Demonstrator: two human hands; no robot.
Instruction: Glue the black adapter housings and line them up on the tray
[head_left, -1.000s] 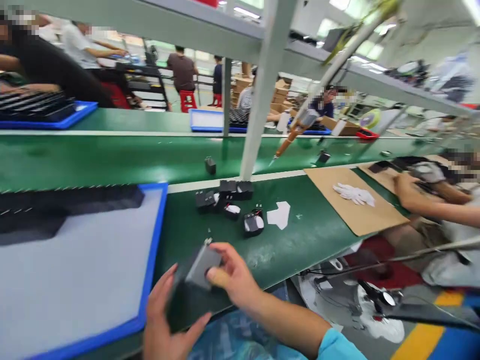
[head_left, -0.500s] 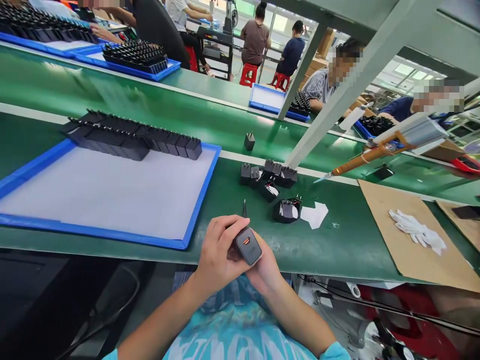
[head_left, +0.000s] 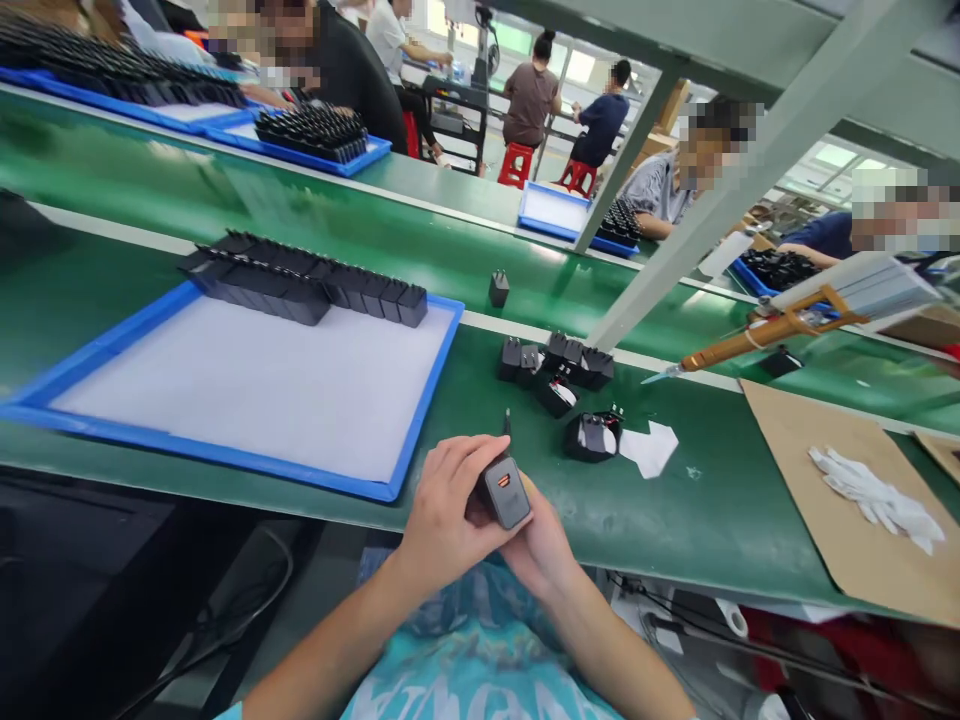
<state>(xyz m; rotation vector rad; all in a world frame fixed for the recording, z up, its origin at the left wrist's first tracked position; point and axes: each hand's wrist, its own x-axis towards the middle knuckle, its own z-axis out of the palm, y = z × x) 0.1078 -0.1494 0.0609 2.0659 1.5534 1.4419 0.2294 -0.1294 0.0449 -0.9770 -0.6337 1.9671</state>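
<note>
Bright windows (head_left: 581,66) far back, red stools (head_left: 516,166), grey post (head_left: 746,175) nearer.

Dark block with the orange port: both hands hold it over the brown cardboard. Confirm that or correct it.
Not over the cardboard: the head view shows the dark block at the near edge of the green bench, left of the cardboard. The left hand and right hand do both hold it, orange port showing.
</note>
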